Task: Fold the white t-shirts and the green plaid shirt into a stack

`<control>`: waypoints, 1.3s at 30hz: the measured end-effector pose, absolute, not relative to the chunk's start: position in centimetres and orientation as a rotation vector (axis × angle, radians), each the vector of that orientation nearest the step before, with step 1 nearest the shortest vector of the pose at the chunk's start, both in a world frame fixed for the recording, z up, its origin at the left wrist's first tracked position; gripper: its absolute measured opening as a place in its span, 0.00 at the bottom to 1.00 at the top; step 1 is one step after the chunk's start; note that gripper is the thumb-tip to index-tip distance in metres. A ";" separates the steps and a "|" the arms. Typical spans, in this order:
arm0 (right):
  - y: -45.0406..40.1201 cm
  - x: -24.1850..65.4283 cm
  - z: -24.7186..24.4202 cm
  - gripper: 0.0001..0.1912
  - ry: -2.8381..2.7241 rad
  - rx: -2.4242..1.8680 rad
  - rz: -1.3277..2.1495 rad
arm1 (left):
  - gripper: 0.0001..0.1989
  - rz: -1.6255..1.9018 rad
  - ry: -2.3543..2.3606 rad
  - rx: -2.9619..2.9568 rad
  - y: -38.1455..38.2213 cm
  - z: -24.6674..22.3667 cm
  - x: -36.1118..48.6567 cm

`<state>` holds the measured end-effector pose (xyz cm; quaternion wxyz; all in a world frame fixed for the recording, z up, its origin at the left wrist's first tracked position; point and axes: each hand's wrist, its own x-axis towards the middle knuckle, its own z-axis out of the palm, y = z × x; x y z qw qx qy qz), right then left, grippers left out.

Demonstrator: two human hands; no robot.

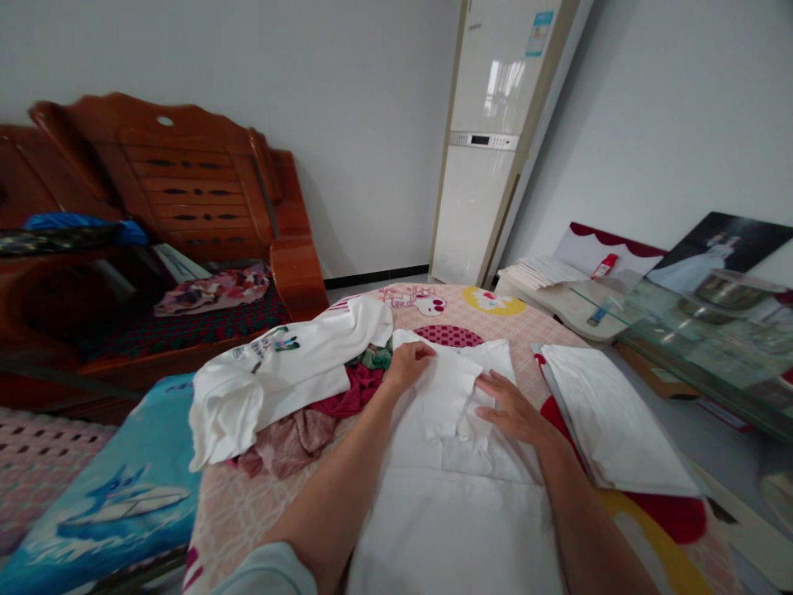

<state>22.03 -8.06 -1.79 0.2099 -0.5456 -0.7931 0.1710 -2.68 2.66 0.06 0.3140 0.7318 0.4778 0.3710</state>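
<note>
A white garment [458, 516] lies spread on the round table before me, its upper part folded over in small creases. My left hand [409, 364] is at its far left edge, fingers bent and pinching the cloth. On the right side of the folded part rests my right hand [508, 405], its fingers stretched out and apart, touching the fabric. Left of my hands, a white shirt [291, 364] with a printed picture lies loosely over dark red cloth [354, 392] and brownish-pink cloth [294, 442]. A folded white garment [610, 413] lies to the right.
The table has a patterned pink tablecloth [239, 521]. Beyond it on the left stands a wooden sofa [192, 182]; a blue cushion with a whale picture [124, 487] is nearer. A tall air conditioner [477, 198] stands behind. A glass shelf [687, 355] borders the right.
</note>
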 end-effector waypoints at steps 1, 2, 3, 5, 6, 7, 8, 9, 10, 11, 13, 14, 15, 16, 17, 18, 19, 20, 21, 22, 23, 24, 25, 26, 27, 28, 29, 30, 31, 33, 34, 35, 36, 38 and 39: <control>-8.1 21.9 -1.6 0.28 -2.162 -1.481 0.505 | 0.09 0.998 1.315 1.938 2.8 0.2 -3.2; -8.2 21.8 -1.3 0.28 -2.110 -1.450 0.553 | 0.09 1.030 1.375 1.928 3.1 0.3 -3.7; -8.3 21.6 -1.0 0.28 -2.057 -1.422 0.621 | 0.10 1.067 1.444 1.906 3.3 0.3 -4.3; -8.5 21.1 -0.4 0.30 -1.974 -1.365 0.785 | 0.10 1.130 1.595 1.851 3.7 0.4 -5.6; -8.6 20.8 -0.2 0.32 -1.945 -1.347 0.851 | 0.10 1.142 1.663 1.831 3.8 0.3 -6.1; -8.7 20.6 0.0 0.34 -1.930 -1.341 0.893 | 0.10 1.143 1.718 1.824 3.9 0.3 -6.6; -8.7 20.3 0.1 0.35 -1.930 -1.344 0.902 | 0.10 1.131 1.756 1.829 4.0 0.2 -7.0; -8.7 20.1 0.1 0.34 -1.941 -1.354 0.885 | 0.10 1.106 1.778 1.843 4.1 0.2 -7.2; -8.7 19.9 0.0 0.33 -1.959 -1.364 0.856 | 0.11 1.067 1.791 1.860 4.1 0.1 -7.4; -8.7 19.8 -0.1 0.30 -1.979 -1.372 0.829 | 0.11 1.014 1.805 1.876 4.0 0.1 -7.4; -8.6 19.5 0.0 0.27 -1.994 -1.383 0.806 | 0.14 0.896 1.864 1.909 4.0 0.0 -7.3; -8.6 19.5 0.1 0.26 -1.984 -1.378 0.810 | 0.16 0.840 1.905 1.923 4.0 0.0 -7.2; -8.7 19.3 0.4 0.26 -1.969 -1.365 0.825 | 0.18 0.795 1.943 1.936 4.0 0.0 -7.1; -8.7 19.2 0.7 0.26 -1.943 -1.342 0.843 | 0.19 0.767 1.964 1.949 4.1 0.0 -7.2; -8.9 19.0 1.2 0.26 -1.911 -1.313 0.871 | 0.19 0.755 1.960 1.961 4.2 0.0 -7.2; -9.0 18.8 1.7 0.27 -1.867 -1.277 0.914 | 0.19 0.753 1.935 1.965 4.3 0.0 -7.4; -9.2 18.6 2.2 0.27 -1.812 -1.234 0.979 | 0.19 0.758 1.894 1.961 4.4 0.0 -7.6; -9.4 18.3 2.7 0.28 -1.745 -1.190 1.056 | 0.19 0.772 1.846 1.951 4.6 -0.1 -7.8; -9.5 18.1 3.1 0.28 -1.667 -1.151 1.133 | 0.19 0.793 1.796 1.939 4.7 -0.1 -8.0; -9.7 18.0 3.5 0.29 -1.589 -1.125 1.199 | 0.20 0.813 1.749 1.927 4.7 -0.2 -8.1; -9.7 18.0 3.8 0.29 -1.522 -1.120 1.241 | 0.21 0.829 1.708 1.918 4.8 -0.2 -8.2; -9.7 18.0 3.9 0.28 -1.472 -1.138 1.252 | 0.22 0.839 1.670 1.915 4.8 -0.2 -8.2; -9.7 18.2 3.9 0.28 -1.448 -1.176 1.240 | 0.23 0.841 1.633 1.921 4.7 -0.2 -8.1; -9.6 18.4 3.7 0.27 -1.446 -1.222 1.214 | 0.24 0.834 1.603 1.933 4.6 -0.2 -8.0; -9.5 18.7 3.3 0.26 -1.465 -1.269 1.183 | 0.24 0.822 1.580 1.949 4.5 -0.2 -7.8; -9.3 18.9 2.8 0.25 -1.496 -1.311 1.155 | 0.24 0.814 1.567 1.965 4.4 -0.2 -7.6; -9.1 19.1 2.2 0.24 -1.531 -1.347 1.128 | 0.24 0.810 1.560 1.984 4.3 -0.2 -7.4; -8.9 19.3 1.5 0.24 -1.556 -1.377 1.106 | 0.23 0.810 1.556 2.003 4.3 -0.2 -7.2; -8.8 19.4 0.8 0.24 -1.563 -1.399 1.089 | 0.22 0.812 1.560 2.017 4.3 -0.2 -7.0; -8.4 19.4 -0.3 0.27 -1.530 -1.412 1.069 | 0.20 0.794 1.576 2.029 4.3 -0.4 -6.8; -8.2 19.4 -0.7 0.29 -1.501 -1.406 1.060 | 0.20 0.776 1.587 2.030 4.4 -0.4 -6.7; -8.1 19.4 -1.0 0.29 -1.477 -1.396 1.050 | 0.19 0.761 1.601 2.029 4.5 -0.6 -6.7; -8.0 19.3 -1.1 0.30 -1.466 -1.390 1.031 | 0.19 0.758 1.611 2.030 4.6 -0.7 -6.7; -7.9 19.2 -0.9 0.29 -1.478 -1.396 0.962 | 0.21 0.794 1.604 2.054 4.8 -1.0 -6.8; -7.9 19.2 -0.7 0.29 -1.500 -1.408 0.914 | 0.22 0.827 1.589 2.077 4.9 -1.2 -6.9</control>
